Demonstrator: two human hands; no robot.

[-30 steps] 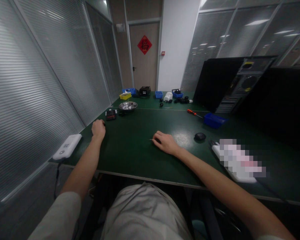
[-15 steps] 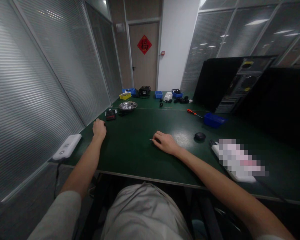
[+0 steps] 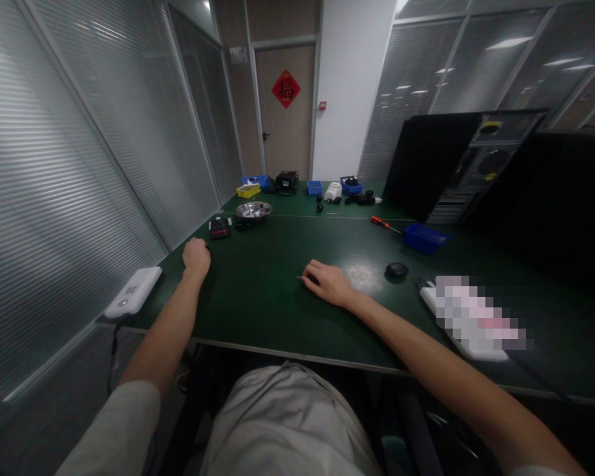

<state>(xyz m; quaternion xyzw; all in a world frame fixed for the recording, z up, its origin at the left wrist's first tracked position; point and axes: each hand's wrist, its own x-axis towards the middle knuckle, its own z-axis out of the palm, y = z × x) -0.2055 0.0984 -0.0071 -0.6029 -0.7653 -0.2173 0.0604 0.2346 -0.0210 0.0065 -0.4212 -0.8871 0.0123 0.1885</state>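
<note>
My left hand (image 3: 197, 256) rests on the left side of the green tabletop, its fingers curled closed. A small dark bit shows at its fingertips, too little to name. Just beyond it lies a black flat box with red marks (image 3: 220, 228), and past that a round metal dish (image 3: 254, 211) with small pieces inside. My right hand (image 3: 326, 281) lies on the middle of the table, thumb and fingers pinched on a thin metallic sliver (image 3: 299, 277) that points left. To its right sits a round black object like a computer mouse (image 3: 396, 270).
An orange-handled screwdriver (image 3: 380, 222) lies near a blue bin (image 3: 425, 238). A large computer case (image 3: 456, 165) stands at right. White cabled devices lie at left (image 3: 135, 291) and right (image 3: 463, 330). Small bins (image 3: 315, 188), a black device (image 3: 286, 180) and dark parts line the back.
My left hand has shifted very slightly toward me. My right hand and the things on the table stay where they were.
</note>
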